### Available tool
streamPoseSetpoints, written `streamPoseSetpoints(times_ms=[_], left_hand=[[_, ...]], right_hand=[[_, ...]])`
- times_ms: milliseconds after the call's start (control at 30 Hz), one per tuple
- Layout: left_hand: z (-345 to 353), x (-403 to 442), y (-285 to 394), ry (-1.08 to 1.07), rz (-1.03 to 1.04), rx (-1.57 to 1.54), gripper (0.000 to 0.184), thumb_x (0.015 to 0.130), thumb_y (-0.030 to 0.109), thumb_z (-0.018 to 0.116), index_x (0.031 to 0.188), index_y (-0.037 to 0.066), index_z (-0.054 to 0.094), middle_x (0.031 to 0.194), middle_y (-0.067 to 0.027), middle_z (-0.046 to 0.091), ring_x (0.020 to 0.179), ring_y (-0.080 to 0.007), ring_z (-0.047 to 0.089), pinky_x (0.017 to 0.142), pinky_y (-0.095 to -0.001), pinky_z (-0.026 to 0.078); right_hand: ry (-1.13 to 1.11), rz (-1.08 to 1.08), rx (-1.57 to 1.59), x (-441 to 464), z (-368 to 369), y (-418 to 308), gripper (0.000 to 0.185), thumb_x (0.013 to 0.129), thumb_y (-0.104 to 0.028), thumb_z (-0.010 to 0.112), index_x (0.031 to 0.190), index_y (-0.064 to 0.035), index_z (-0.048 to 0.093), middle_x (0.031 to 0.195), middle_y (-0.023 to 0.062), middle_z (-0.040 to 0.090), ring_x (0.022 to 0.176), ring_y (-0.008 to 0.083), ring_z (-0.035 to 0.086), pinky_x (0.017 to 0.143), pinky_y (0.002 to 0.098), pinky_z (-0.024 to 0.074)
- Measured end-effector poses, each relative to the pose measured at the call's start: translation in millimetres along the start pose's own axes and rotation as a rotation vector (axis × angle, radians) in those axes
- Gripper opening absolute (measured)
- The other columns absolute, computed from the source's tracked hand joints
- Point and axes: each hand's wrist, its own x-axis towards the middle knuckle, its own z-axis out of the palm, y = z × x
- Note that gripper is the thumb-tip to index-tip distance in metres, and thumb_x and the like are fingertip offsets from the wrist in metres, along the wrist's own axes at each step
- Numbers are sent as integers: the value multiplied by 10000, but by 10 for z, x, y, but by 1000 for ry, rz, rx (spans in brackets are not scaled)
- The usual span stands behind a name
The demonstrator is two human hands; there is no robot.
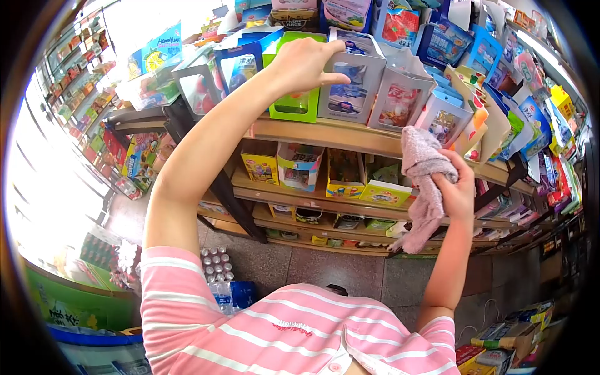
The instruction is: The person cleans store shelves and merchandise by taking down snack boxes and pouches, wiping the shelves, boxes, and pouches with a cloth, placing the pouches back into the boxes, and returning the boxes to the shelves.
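My left hand (307, 62) reaches to the top shelf, at the left front edge of a grey-white display box (345, 106) with blue and white packets in it. Its thumb lies across the box's open front and its index finger over the top edge; the other fingers are mostly hidden. To its left stands a bright green display box (294, 107), partly covered by my wrist. My right hand (457, 186) grips a bunched, pinkish-grey cloth (428, 159) in front of the shelf edge, and the cloth's loose end hangs down.
More display boxes, such as a red-and-white one (402, 100), line the top shelf (369, 139). Lower shelves hold yellow boxes (260, 167). A pack of cans (217, 264) sits on the floor (312, 269) at left; cartons (509, 337) are stacked at lower right.
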Motion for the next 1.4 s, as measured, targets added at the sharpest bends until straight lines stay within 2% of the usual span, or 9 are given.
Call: streamPoseSetpoints(times_ms=[267, 333, 400, 600, 667, 867, 1067, 1200, 1400], left_hand=[[154, -22, 10, 70, -127, -195, 321, 831, 426, 573, 888, 110, 582, 412, -51, 455, 354, -171, 526, 392, -279, 402], [164, -5, -57, 61, -151, -255, 443, 781, 534, 566, 729, 96, 520, 430, -75, 480, 402, -250, 531, 462, -350, 430], [-1, 21, 5, 45, -161, -330, 450, 780, 521, 584, 707, 82, 517, 434, -68, 480, 364, -220, 529, 445, -315, 437], [-261, 77, 82, 84, -235, -358, 402, 761, 417, 673, 747, 28, 572, 467, -40, 464, 361, -111, 491, 363, -251, 379], [-220, 36, 43, 208, -75, -209, 394, 751, 392, 693, 690, 25, 563, 479, -36, 485, 406, -88, 487, 404, -242, 403], [-836, -327, 457, 109, -357, -369, 380, 725, 345, 730, 682, 1, 574, 537, -15, 525, 481, -45, 478, 432, -223, 376], [-1195, -1047, 654, 329, -343, -220, 336, 655, 271, 778, 662, 8, 568, 543, 20, 438, 517, -59, 378, 473, -222, 293], [-1238, -1634, 568, 564, -278, -277, 334, 625, 262, 817, 685, 19, 596, 580, 18, 559, 509, -47, 458, 475, -195, 341], [-1516, -2144, 595, 426, -343, 47, 425, 587, 371, 811, 593, 68, 513, 543, 21, 445, 526, -115, 409, 503, -235, 306]], right_hand=[[10, -90, -64, 65, 220, 167, 309, 683, 45, 644, 986, 4, 598, 905, 54, 618, 841, 124, 574, 754, 265, 453], [93, -429, -382, 136, 320, 96, 310, 656, 23, 654, 961, -5, 604, 874, 104, 615, 826, 219, 607, 747, 293, 460], [101, -529, -455, 215, 408, 31, 386, 643, 0, 660, 1018, -66, 599, 918, 124, 585, 810, 320, 587, 721, 341, 470], [166, -472, -778, 464, 680, 95, 479, 642, -75, 685, 1101, -159, 578, 926, 101, 548, 819, 315, 581, 689, 391, 481], [179, -469, -776, 470, 676, 113, 478, 641, -76, 684, 1100, -162, 579, 931, 94, 543, 807, 314, 581, 686, 389, 485], [162, -406, -678, 459, 653, 129, 466, 646, -76, 681, 1093, -162, 584, 916, 94, 553, 817, 316, 580, 690, 387, 485], [66, -441, -447, 345, 529, 152, 402, 658, -35, 652, 1048, -102, 583, 945, 128, 571, 875, 342, 569, 758, 377, 462], [-158, -321, -195, 221, 601, 111, 321, 655, -11, 629, 971, -44, 589, 971, 157, 592, 914, 331, 574, 808, 348, 446], [-3, -488, -381, 421, 1204, -123, 291, 656, -15, 609, 942, -69, 607, 887, 134, 560, 824, 306, 584, 741, 357, 469]])
